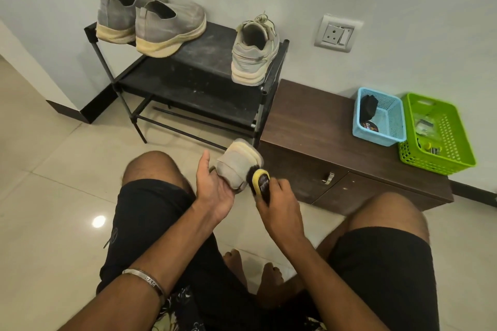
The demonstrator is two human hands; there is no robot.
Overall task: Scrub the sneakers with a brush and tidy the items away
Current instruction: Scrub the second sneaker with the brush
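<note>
Two hands at work on one sneaker (pixel 236 166), held above the floor before the rack (pixel 193 75).
Left hand (pixel 215 185) cups the sneaker, its fingers hidden beneath. Right hand (pixel 279 201) has fingers clenched round the brush (pixel 261 182), bristles touching the sneaker. Three shoes stand on the rack. Blue basket (pixel 392 126) and green basket (pixel 451 142) sit on the bench (pixel 309 120).

One camera sits on the person's head. It looks forward and down, close to the knees and hands. The shoe rack (pixel 193 72) stands far left by the wall. The low cabinet (pixel 322 126) is far right.
</note>
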